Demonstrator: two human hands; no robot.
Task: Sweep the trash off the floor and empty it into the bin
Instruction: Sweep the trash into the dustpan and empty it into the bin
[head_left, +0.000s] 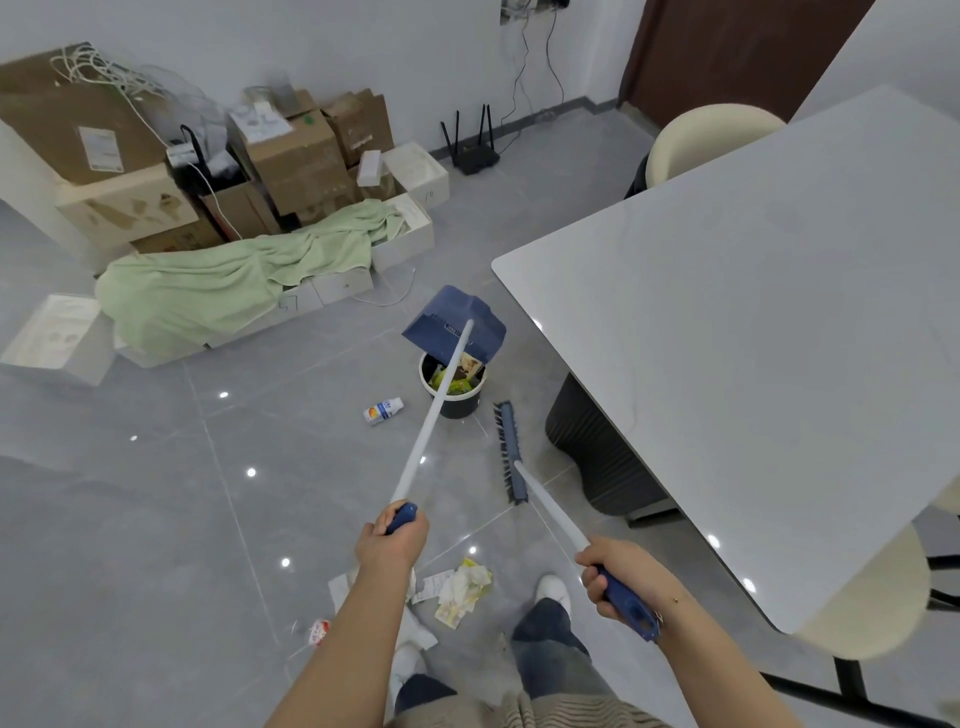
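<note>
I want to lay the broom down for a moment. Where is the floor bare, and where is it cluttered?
Bare tiles lie left of the small bottle, between it and the green towel. The table top is bare too. It is crowded by the bin, with dustpan and broom, and near the feet, where paper scraps lie.

Open grey floor (156, 519) lies wide to the left, crossed only by a small bottle (383, 410) near the bin (457, 402). The white table (753, 338) and its dark ribbed base (587, 447) close off the right. Boxes (291, 156) and a green cloth (234, 270) block the far side; scattered paper trash (460, 590) lies by the feet.
</note>
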